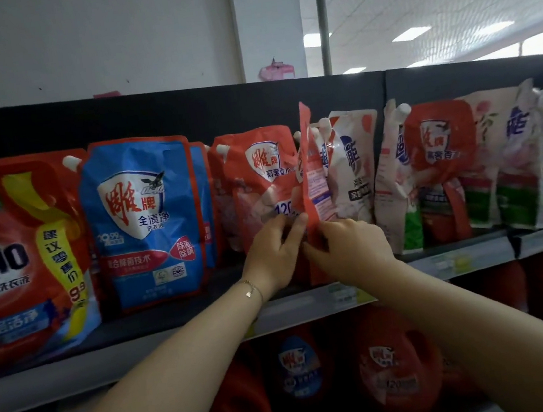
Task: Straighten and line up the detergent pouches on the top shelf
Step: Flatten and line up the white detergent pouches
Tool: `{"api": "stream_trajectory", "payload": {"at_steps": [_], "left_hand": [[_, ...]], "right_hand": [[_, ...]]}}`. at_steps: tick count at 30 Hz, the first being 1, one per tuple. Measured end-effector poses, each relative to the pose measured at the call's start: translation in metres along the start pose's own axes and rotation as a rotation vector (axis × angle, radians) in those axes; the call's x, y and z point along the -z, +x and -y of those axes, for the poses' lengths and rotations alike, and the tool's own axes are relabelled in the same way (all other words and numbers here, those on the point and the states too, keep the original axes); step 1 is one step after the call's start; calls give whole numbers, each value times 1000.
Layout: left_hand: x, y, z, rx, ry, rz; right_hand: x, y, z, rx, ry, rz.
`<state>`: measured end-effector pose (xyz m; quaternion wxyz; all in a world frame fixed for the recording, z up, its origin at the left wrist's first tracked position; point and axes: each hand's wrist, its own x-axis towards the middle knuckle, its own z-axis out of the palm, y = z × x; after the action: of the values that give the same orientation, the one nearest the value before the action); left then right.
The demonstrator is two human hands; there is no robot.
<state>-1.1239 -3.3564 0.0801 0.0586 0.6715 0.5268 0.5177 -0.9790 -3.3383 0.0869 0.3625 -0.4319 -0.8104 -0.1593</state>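
Observation:
A row of detergent pouches stands on the top shelf (182, 324). In the middle, one red pouch (313, 179) is turned edge-on, sticking out toward me. My left hand (274, 250) holds its left side and my right hand (348, 247) holds its right side, both low on the pouch. Behind it a red pouch (257, 187) faces front. To the left stand a blue pouch (144, 219) and a large red OMO pouch (15, 263). White-and-pink pouches (351, 167) lean unevenly to the right, with another red pouch (443, 169) among them.
The shelf's black back panel (182, 114) rises behind the pouches. Price tags (344, 294) run along the shelf's front edge. On the lower shelf stand red detergent jugs (397, 362). A white wall and ceiling lights are above.

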Motion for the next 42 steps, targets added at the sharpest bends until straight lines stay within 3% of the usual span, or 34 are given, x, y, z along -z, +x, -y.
{"api": "stream_trajectory", "payload": {"at_steps": [3, 6, 10, 16, 21, 25, 28, 32, 36, 42], "left_hand": [[-9, 7, -5, 50, -32, -25], [-15, 15, -3, -70, 95, -38], [-21, 19, 2, -215, 153, -116], [-23, 7, -3, -255, 282, -258], [-17, -6, -7, -276, 539, -405], [-4, -10, -4, -340, 622, -326], [4, -14, 0, -352, 614, -274], [16, -14, 14, -236, 577, -262], [24, 1, 26, 46, 455, -254], [29, 35, 35, 405, 138, -190]], "right_hand": [[-7, 3, -4, -80, 35, 66], [-17, 6, -3, -129, 129, 116], [-24, 8, -7, -142, 449, 119], [-26, 16, -11, -84, 786, 282], [-33, 23, -11, -15, 1063, 439], [-32, 30, -13, -63, 1048, 427], [-30, 36, -29, -193, 854, 386], [-31, 35, -41, -254, 562, 354], [-36, 33, -29, -322, 432, 266], [-30, 18, -16, -352, 668, -19]]}}
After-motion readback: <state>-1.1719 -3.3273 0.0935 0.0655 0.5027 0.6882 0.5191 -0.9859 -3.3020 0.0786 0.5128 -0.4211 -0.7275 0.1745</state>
